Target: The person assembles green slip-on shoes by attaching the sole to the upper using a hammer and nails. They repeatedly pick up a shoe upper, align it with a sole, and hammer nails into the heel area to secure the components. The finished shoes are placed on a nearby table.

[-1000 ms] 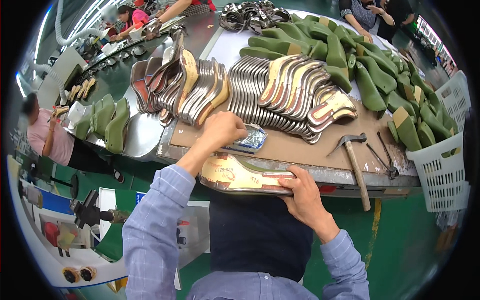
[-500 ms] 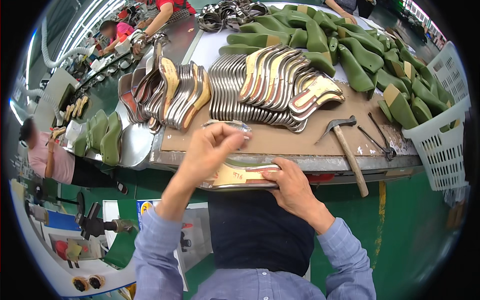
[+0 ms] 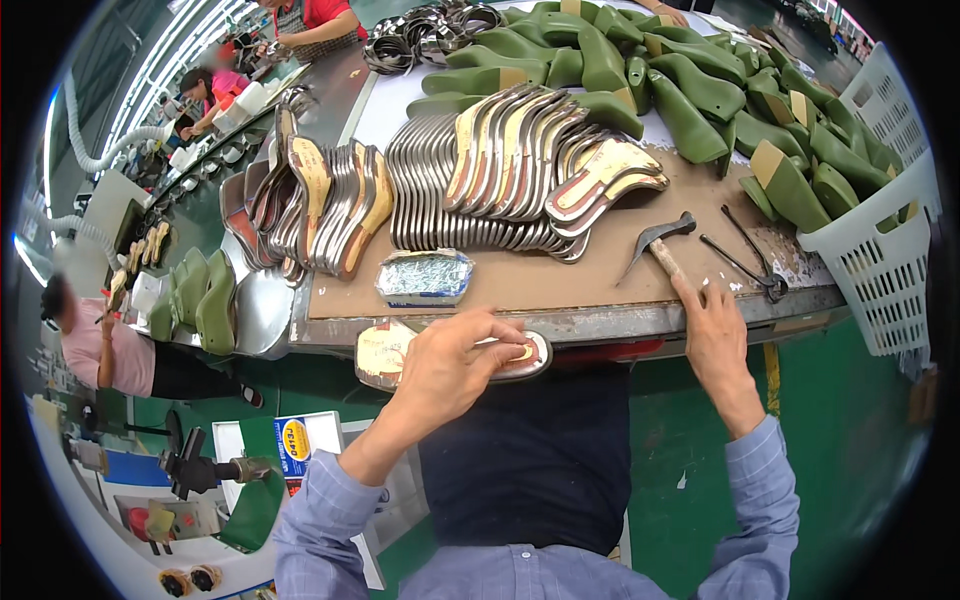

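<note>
A green shoe last with a pale insole [image 3: 382, 352] on its face and a shiny rim lies sideways at the bench's front edge, in front of me. My left hand [image 3: 450, 362] is over it, with thumb and fingertips pinched together at the insole's right end. Whatever the pinch holds is too small to make out. My right hand [image 3: 715, 335] is closed round the wooden handle of a hammer [image 3: 665, 262], whose curved metal head rests on the bench. Just beyond the left hand stands a small open box [image 3: 425, 278] of fine silvery pieces, apparently nails.
Rows of metal-edged insoles [image 3: 500, 165] stand across the bench. Green lasts [image 3: 700, 100] are heaped behind, beside a white plastic basket [image 3: 875, 250]. Pincers [image 3: 745, 262] lie right of the hammer. More lasts [image 3: 205, 300] stand at the left. Other people [image 3: 115, 330] work nearby.
My right hand has let go of the last and moved right to the hammer, whose handle has swung up. My left hand has come down from near the box onto the insole.
</note>
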`<action>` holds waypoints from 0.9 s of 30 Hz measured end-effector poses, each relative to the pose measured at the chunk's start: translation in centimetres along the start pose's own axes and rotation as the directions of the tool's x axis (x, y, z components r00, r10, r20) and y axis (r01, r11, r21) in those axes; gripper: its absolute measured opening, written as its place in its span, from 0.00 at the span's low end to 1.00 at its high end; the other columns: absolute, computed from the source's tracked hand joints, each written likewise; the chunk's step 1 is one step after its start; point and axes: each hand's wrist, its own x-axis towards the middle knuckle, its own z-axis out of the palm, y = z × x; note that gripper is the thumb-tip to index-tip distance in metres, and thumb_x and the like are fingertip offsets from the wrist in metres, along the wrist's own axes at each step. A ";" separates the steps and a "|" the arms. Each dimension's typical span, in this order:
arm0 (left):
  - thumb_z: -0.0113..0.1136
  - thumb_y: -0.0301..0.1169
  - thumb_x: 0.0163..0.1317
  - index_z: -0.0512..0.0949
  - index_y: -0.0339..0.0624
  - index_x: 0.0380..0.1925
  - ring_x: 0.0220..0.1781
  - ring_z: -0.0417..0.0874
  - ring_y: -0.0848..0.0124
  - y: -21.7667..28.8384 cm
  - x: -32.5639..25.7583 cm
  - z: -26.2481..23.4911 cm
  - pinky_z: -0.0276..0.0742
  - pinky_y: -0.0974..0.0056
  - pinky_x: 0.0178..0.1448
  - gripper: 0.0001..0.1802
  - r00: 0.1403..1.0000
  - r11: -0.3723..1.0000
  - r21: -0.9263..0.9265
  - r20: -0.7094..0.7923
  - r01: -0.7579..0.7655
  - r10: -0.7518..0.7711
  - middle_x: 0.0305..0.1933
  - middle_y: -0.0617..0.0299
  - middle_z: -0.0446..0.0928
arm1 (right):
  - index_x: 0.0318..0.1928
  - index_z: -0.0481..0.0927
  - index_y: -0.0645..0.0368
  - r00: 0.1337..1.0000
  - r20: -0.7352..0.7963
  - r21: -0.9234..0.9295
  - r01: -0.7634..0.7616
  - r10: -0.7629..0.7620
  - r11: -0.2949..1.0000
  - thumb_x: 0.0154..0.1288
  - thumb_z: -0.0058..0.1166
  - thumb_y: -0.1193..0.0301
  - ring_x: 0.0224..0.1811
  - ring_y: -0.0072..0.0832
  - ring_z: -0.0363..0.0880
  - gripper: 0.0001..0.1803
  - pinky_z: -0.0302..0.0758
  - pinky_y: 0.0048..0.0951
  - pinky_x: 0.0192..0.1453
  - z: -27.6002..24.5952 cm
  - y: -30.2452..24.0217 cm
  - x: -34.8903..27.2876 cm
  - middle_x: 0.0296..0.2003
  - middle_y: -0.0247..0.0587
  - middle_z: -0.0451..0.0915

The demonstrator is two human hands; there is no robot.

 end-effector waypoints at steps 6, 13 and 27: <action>0.65 0.29 0.63 0.85 0.38 0.36 0.46 0.89 0.59 1.3 0.7 -0.1 0.81 0.61 0.53 0.06 0.983 0.986 0.036 0.075 0.165 -0.167 0.45 0.54 0.88 | 0.72 0.65 0.54 0.944 -0.264 0.753 0.073 0.198 0.654 0.77 0.40 0.77 0.27 0.28 0.76 0.25 0.76 0.32 0.32 -0.9 -0.6 -1.6 0.34 0.45 0.76; 0.65 0.30 0.63 0.86 0.39 0.36 0.43 0.89 0.61 1.3 0.3 -0.1 0.81 0.61 0.49 0.06 0.982 0.983 0.070 0.065 0.172 -0.176 0.46 0.56 0.88 | 0.72 0.65 0.58 0.975 0.117 0.965 -0.157 0.187 0.212 0.77 0.44 0.77 0.18 0.13 0.67 0.25 0.66 0.19 0.21 -6.2 -5.4 -6.0 0.23 0.32 0.73; 0.69 0.34 0.60 0.89 0.47 0.35 0.32 0.87 0.57 1.1 0.1 0.0 0.79 0.57 0.37 0.06 1.000 0.996 0.091 -0.031 0.006 -0.003 0.35 0.58 0.87 | 0.66 0.74 0.61 0.902 -0.394 0.772 0.429 -0.176 0.469 0.62 0.56 0.87 0.21 0.27 0.73 0.30 0.73 0.26 0.28 -12.1 -7.5 -4.4 0.25 0.42 0.77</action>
